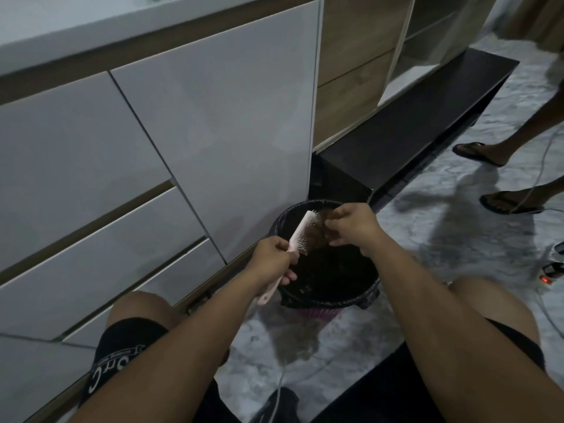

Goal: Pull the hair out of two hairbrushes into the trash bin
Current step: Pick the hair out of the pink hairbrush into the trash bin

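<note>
Presently, the left hand (272, 258) was closed around the handle of a pale pink plastic hairbrush (297, 233), bristles facing right. The right hand (352, 226) pinched a brown clump of hair (317, 230) at the bristles, directly above the black-lined round trash bin (370, 293) beside a white cabinet (213, 123).

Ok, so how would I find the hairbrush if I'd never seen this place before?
Find the big white cabinet; at its bottom corner a dark-lined trash bin stands on the grey floor. The hairbrush is held over that bin, its handle in the left hand, while the right hand pinches brown hair off it. It is the only pale pink thing with bristles.
</note>
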A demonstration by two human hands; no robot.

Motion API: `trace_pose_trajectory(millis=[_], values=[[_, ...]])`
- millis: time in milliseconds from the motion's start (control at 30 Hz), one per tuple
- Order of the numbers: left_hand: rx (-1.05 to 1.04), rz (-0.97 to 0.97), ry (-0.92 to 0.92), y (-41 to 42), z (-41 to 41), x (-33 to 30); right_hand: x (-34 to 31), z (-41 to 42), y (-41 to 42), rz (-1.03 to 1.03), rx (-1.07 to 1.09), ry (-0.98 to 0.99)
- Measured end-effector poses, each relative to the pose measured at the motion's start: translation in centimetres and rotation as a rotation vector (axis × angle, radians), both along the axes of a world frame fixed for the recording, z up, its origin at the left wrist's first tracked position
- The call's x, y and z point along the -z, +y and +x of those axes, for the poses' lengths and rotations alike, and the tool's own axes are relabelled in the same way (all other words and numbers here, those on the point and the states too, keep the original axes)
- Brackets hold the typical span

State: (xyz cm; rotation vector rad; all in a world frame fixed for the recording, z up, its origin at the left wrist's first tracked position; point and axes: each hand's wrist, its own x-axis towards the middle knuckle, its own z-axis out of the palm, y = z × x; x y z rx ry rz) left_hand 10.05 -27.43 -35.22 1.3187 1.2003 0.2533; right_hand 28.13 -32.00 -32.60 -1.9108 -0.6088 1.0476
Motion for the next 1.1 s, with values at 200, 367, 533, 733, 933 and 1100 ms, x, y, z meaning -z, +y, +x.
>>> trace_pose_trajectory(millis=[200, 367, 533, 733, 933, 1100], values=[[-0.049, -0.022, -0.01, 0.0, -0.1, 0.3, 0.0, 0.7, -0.2, 0.009, 0.198, -0.046], [-0.043, -0.04, -0.036, -0.4, 0.6, -0.3, -1.0, -0.7, -1.0, 0.025, -0.043, 0.135], [-0.026, -0.054, -0.048, -0.6, 1.4, -0.7, -0.4, -1.2, -1.9, 0.055, -0.247, -0.141], [-0.041, -0.081, -0.041, -0.6, 1.7, -0.7, 0.7, 0.5, -1.9, -0.035, -0.054, -0.506], [-0.024, -0.094, -0.026, -0.8, 2.1, -1.0, 0.6, -0.1, -2.1, -0.011, -0.137, -0.355], [-0.02, -0.108, -0.038, -0.7, 2.2, -1.1, 0.4, -1.2, -2.2, 0.063, -0.361, -0.546]])
